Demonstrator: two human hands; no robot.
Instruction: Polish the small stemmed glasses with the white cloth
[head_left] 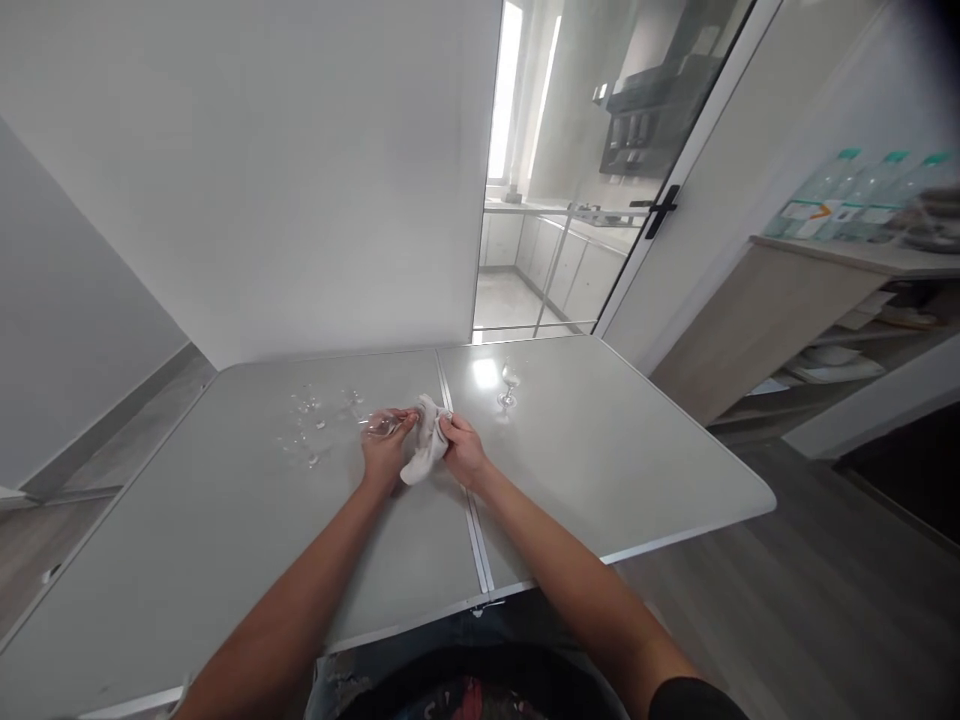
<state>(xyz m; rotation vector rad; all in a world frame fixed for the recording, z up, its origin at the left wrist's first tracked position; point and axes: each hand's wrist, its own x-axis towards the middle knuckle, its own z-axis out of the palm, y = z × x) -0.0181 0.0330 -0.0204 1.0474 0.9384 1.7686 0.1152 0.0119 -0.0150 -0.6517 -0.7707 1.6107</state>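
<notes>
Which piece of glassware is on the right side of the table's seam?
The stemmed glass beside the bright reflection. It stands alone; the other glassware is left of the seam, including the piece in the left hand.

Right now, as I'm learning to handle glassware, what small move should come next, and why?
I'd probably ease the white cloth toward the clear glass with the right hand: the left hand holds the glass with its rounded part uncovered, while the cloth is bunched between both hands, in the right hand's grip.

no text is readable, even on the bottle labels [805, 212].
</notes>
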